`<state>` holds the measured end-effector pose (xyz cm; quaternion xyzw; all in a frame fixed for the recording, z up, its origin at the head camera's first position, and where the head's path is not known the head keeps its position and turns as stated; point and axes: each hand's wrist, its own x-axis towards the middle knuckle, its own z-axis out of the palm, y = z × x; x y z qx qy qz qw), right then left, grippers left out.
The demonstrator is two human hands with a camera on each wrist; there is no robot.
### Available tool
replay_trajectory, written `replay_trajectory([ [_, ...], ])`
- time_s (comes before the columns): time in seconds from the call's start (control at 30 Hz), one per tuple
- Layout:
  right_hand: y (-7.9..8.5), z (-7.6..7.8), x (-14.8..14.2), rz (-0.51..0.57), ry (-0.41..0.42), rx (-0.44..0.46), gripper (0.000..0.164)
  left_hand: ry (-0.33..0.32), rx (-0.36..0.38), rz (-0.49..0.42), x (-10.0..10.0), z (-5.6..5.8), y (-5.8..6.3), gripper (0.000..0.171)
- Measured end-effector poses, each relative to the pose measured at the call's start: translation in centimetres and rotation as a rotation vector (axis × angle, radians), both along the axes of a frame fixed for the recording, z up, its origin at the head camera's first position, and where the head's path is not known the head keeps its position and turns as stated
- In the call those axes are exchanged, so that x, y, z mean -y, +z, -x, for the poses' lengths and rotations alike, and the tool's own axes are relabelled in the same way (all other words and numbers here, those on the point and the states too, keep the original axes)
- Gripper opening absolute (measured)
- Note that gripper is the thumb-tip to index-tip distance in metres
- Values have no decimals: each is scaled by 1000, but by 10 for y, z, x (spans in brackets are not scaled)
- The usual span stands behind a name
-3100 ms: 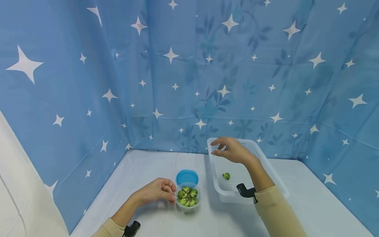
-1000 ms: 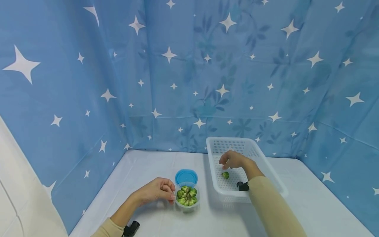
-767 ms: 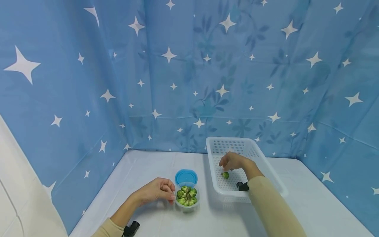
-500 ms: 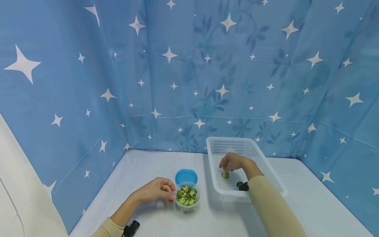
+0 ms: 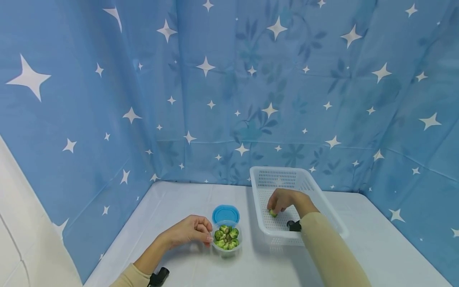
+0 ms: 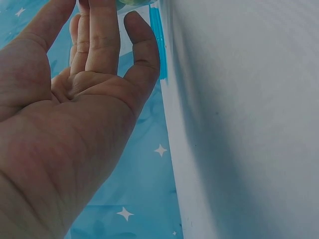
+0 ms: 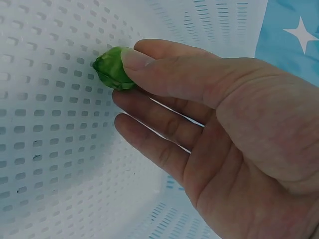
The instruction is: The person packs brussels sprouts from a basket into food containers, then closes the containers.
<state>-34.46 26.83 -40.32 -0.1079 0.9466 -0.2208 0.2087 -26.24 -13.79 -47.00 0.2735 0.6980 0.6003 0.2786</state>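
Inside the white perforated basket (image 5: 263,223), my right hand (image 5: 283,200) pinches a Brussels sprout (image 7: 110,69) between thumb and fingers, close to the basket's floor. Its other fingers stay spread in the right wrist view. To the left, a small clear round container (image 5: 227,252) holds several Brussels sprouts (image 5: 234,233). My left hand (image 5: 191,231) pinches that container's left rim with thumb and fingertips; the fingertips are cut off at the top of the left wrist view.
Directly behind the container lies a blue lid (image 5: 226,214) on the white-covered table (image 5: 186,199). The basket's raised walls surround my right hand. A blue star-patterned curtain (image 5: 215,119) closes off the back and sides.
My right hand came down into the basket from above its far part and took hold of the lone sprout. The left hand and the container have stayed in place.
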Motion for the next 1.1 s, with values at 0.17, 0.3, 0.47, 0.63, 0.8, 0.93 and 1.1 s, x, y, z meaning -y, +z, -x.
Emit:
replay_trajectory([
  [0.17, 0, 0, 1, -6, -1, 3, 17, 0, -1, 2, 0, 0, 0, 37],
  [0.3, -1, -1, 1, -8, 12, 7, 16, 6, 1, 7, 0, -1, 0, 34],
  [0.47, -1, -2, 2, -18, 27, 15, 16, 11, 4, 10, 0, -2, 1, 33],
  [0.63, -1, -2, 2, -20, 33, 22, 16, 13, 3, 12, 0, -2, 1, 32],
  [0.8, 0, -1, 2, -17, 30, 20, 15, 10, 7, 9, 0, -2, 1, 33],
  [0.93, 1, 0, 3, 2, 24, 7, 15, 6, 8, 4, 0, -2, 1, 32],
  [1.1, 3, 2, 3, 61, 47, -39, 17, 0, 4, 1, 0, -2, 2, 34],
])
